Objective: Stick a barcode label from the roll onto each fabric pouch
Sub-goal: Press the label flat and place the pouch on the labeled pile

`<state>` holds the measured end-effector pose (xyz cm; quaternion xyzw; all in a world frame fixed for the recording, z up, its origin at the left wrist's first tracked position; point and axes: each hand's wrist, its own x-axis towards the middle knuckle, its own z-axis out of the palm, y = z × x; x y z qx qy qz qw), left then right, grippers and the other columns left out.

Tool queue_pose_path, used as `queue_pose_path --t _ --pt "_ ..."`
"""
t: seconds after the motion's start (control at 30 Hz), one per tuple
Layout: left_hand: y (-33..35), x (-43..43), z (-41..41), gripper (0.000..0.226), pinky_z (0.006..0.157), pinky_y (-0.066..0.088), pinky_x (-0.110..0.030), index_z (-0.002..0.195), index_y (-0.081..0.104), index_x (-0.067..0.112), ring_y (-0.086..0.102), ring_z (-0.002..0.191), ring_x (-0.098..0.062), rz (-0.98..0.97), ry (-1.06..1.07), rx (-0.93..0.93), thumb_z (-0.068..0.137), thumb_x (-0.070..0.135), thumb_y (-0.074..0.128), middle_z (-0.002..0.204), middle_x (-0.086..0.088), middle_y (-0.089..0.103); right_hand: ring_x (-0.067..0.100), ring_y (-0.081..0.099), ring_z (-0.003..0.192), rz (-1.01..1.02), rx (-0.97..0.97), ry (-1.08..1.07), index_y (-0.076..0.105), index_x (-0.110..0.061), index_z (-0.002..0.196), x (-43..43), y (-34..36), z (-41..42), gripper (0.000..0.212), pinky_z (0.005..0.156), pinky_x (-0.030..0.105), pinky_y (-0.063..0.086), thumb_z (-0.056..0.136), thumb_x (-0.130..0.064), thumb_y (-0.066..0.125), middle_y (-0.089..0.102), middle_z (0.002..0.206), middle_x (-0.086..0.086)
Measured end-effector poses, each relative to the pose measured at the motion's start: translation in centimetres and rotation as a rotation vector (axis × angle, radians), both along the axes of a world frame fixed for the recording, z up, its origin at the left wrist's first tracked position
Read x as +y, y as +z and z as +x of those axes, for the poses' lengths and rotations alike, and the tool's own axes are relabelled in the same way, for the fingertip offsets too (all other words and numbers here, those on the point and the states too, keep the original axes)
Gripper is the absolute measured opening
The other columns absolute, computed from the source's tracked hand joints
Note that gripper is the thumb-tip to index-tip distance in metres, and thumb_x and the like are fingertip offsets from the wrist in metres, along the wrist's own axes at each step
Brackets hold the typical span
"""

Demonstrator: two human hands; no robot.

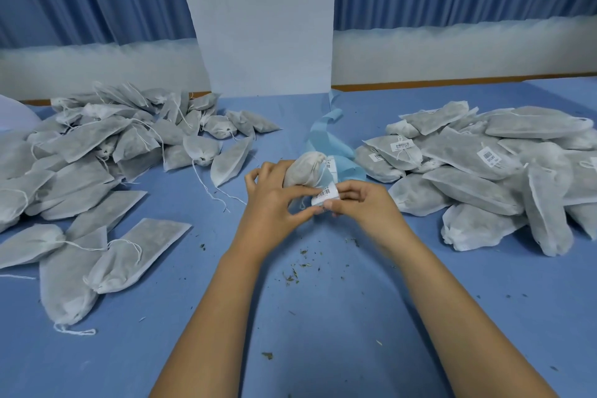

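Observation:
A white fabric pouch [305,168] sits at the table's middle, gripped by my left hand [274,195]. My right hand [358,203] pinches a white barcode label [327,195] right beside the pouch, and my left fingertips touch the label too. Behind the hands, a light blue backing strip [332,152] from the label roll trails toward the wall, with one label [329,165] on it. The roll itself is not visible.
A pile of unlabelled pouches [97,152] with loose drawstrings covers the left of the blue table [323,317]. A pile of labelled pouches [484,165] lies on the right. Herb crumbs [292,275] dot the cloth near my forearms. A white pillar [265,26] stands behind.

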<state>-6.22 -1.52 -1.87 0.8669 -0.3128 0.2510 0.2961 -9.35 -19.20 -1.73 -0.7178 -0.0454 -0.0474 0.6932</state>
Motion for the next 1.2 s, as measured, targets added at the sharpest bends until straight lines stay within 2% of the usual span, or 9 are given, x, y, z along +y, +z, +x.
queue_pose_path --t 0.2,0.47,0.73,0.83,0.93,1.0,1.1,1.13,1.2 --pt "-0.3 -0.3 -0.1 0.019 0.099 0.022 -0.038 0.088 0.079 0.03 0.048 0.107 -0.021 -0.046 0.004 0.03 0.082 0.044 0.066 0.118 0.005 0.059 0.02 0.069 0.073 0.089 0.031 -0.056 0.067 -0.003 0.089 0.0 0.0 0.0 0.013 0.083 0.028 0.054 0.081 0.008 0.067 0.073 0.083 0.013" --pt "0.0 -0.3 -0.3 0.016 0.094 0.022 -0.039 0.088 0.079 0.029 0.053 0.1 -0.025 0.03 0.072 -0.016 0.085 0.037 0.066 0.113 0.001 0.063 0.013 0.067 0.068 0.024 -0.049 -0.072 0.07 0.0 0.082 0.6 0.4 -0.2 0.012 0.06 0.021 0.054 0.08 0.011 0.066 0.071 0.082 0.016" --pt "0.1 -0.3 -0.5 0.02 0.094 0.022 -0.038 0.082 0.08 0.027 0.055 0.092 -0.022 -0.01 0.103 -0.016 0.087 0.033 0.062 0.106 0.002 0.064 0.005 0.065 0.064 -0.06 -0.056 -0.052 0.07 -0.011 0.074 0.3 0.4 -0.2 0.021 0.057 0.017 0.051 0.08 0.009 0.068 0.072 0.073 0.003" --pt "0.3 -0.4 -0.5 0.02 0.095 0.028 -0.044 0.077 0.079 0.022 0.055 0.091 -0.024 -0.185 0.212 0.038 0.084 0.029 0.062 0.102 -0.001 0.062 0.004 0.063 0.058 -0.074 -0.002 -0.074 0.068 -0.008 0.077 0.5 0.2 0.0 0.018 0.055 0.016 0.05 0.078 0.009 0.069 0.069 0.072 0.006" --pt "1.0 0.1 -0.6 0.016 0.083 0.043 -0.055 0.081 0.078 0.022 0.052 0.075 -0.021 -0.578 0.281 0.091 0.084 0.027 0.063 0.089 -0.003 0.055 0.015 0.063 0.059 -0.033 0.048 -0.319 0.055 -0.013 0.074 0.5 -0.3 0.5 0.026 0.058 0.021 0.05 0.076 0.01 0.068 0.063 0.071 0.0" --pt "1.4 0.3 -0.7 0.01 0.075 0.044 -0.045 0.081 0.073 0.029 0.047 0.068 -0.01 -0.722 0.259 0.064 0.085 0.026 0.065 0.084 -0.002 0.05 0.021 0.062 0.073 -0.09 0.02 -0.522 0.049 -0.012 0.076 0.4 -0.6 0.7 0.027 0.069 0.02 0.048 0.076 0.008 0.067 0.058 0.082 0.0" --pt "1.4 -0.2 -1.0 0.011 0.077 0.04 -0.044 0.08 0.075 0.028 0.045 0.072 -0.002 -0.644 0.197 0.029 0.085 0.02 0.068 0.085 0.002 0.049 0.014 0.05 0.088 -0.364 -0.174 -0.603 0.053 -0.011 0.078 0.5 -0.7 0.3 0.018 0.08 0.015 0.041 0.082 -0.004 0.07 0.046 0.1 0.004" --pt "1.2 -0.5 -1.1 0.01 0.082 0.04 -0.047 0.082 0.077 0.024 0.048 0.078 -0.007 -0.561 0.193 -0.002 0.084 0.02 0.069 0.088 0.002 0.051 0.01 0.048 0.084 -0.404 -0.231 -0.597 0.056 -0.012 0.075 0.6 -0.5 0.2 0.017 0.076 0.015 0.038 0.085 -0.011 0.069 0.049 0.096 0.002" --pt "0.7 -0.9 -1.2 0.01 0.089 0.032 -0.042 0.086 0.08 0.019 0.05 0.09 -0.014 -0.402 0.181 -0.105 0.083 0.022 0.07 0.097 0.002 0.056 0.005 0.048 0.065 -0.232 -0.238 -0.441 0.061 -0.013 0.066 0.9 -0.1 -0.1 0.029 0.065 0.017 0.036 0.093 -0.023 0.06 0.058 0.074 -0.002"
